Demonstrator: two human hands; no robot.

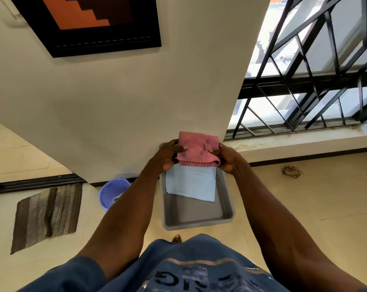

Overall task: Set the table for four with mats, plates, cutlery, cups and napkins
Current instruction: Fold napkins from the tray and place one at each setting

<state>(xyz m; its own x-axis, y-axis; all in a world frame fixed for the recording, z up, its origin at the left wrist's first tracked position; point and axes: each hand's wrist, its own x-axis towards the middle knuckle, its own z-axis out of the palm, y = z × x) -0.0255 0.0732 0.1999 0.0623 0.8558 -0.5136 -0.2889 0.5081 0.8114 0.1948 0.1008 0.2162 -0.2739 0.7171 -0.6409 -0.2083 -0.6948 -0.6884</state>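
Note:
A folded pink napkin (197, 149) with a scalloped edge is held up in front of me, above a grey plastic tub (229, 209) on the floor. My left hand (168, 157) pinches its left edge and my right hand (226, 158) pinches its right edge. A light blue napkin (191, 184) lies flat in the far half of the tub, just under the pink one.
A blue plastic bucket (110, 193) stands on the floor left of the tub. A striped brown floor mat (48, 213) lies further left. A cream wall column rises behind the tub, a barred window (304, 81) to its right. Crumpled brown paper (291, 171) lies on the floor at right.

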